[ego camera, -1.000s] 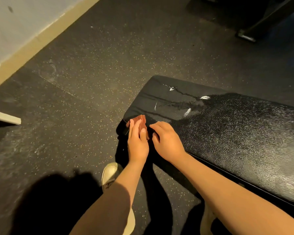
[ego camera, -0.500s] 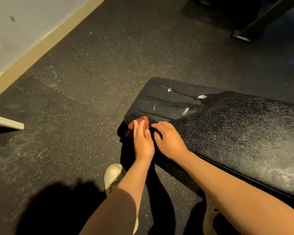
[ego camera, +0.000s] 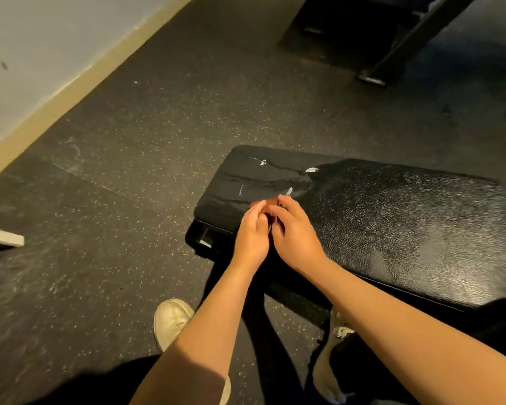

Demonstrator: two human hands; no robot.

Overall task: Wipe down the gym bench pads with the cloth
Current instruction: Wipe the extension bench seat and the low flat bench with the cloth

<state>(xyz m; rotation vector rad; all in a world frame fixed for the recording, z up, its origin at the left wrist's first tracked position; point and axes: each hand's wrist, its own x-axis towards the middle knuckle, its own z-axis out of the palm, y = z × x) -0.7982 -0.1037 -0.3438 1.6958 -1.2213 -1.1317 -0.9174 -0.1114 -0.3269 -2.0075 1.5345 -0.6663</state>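
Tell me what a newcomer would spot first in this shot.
The left hand and right hand meet at the left end of the black bench pad, bunching a reddish-brown cloth barely visible between them. White tears scar the pad just beyond, and a pale shoe stands on the speckled floor below.

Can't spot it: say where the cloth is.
Head view, centre: the cloth sits between left hand and right hand, at the left end of the bench pad.

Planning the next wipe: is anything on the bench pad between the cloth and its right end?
Nothing visible does. The cloth is bunched between left hand and right hand at the bench pad's left end; rightward the pad lies bare, apart from small tears.
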